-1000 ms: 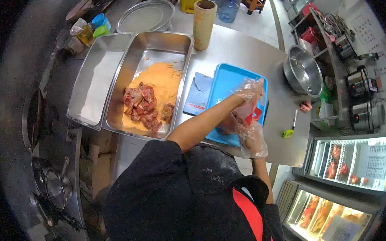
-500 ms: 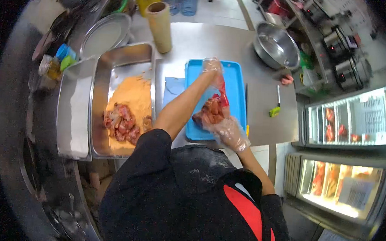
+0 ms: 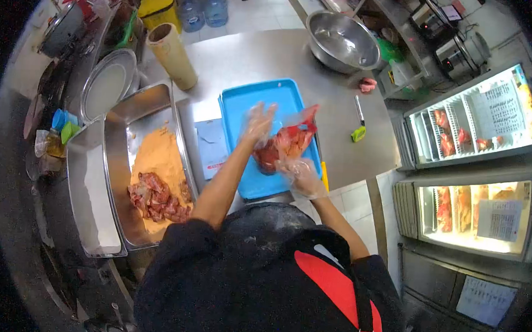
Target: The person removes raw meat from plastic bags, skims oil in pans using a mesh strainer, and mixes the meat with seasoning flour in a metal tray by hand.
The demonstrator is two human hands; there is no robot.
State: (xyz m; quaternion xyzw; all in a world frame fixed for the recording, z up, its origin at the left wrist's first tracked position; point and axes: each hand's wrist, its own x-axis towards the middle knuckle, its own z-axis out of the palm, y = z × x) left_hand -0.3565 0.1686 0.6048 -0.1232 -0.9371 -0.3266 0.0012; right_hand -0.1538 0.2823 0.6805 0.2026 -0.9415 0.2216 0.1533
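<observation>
A clear plastic bag with red print (image 3: 299, 137) holds raw meat and lies over the blue tray (image 3: 270, 93). My right hand (image 3: 301, 177), in a clear plastic glove, is closed on the bag's near end. My left hand (image 3: 258, 123), gloved too, hovers above the tray to the left of the bag, its fingers spread and slightly blurred. Dark red meat (image 3: 267, 157) shows at the bag's left side; whether it lies inside the bag or on the tray I cannot tell.
At left, a steel pan (image 3: 179, 155) holds orange powder and raw meat pieces (image 3: 156, 196), beside a pan of white powder (image 3: 93, 199). A film roll (image 3: 172, 56), steel bowl (image 3: 343, 44), green-handled tool (image 3: 358, 133) and small meat piece (image 3: 367, 85) are on the table.
My left hand has let go of the bag's far end and drawn back to the left, opening. The bag's far end now tips right. The whole view has turned.
</observation>
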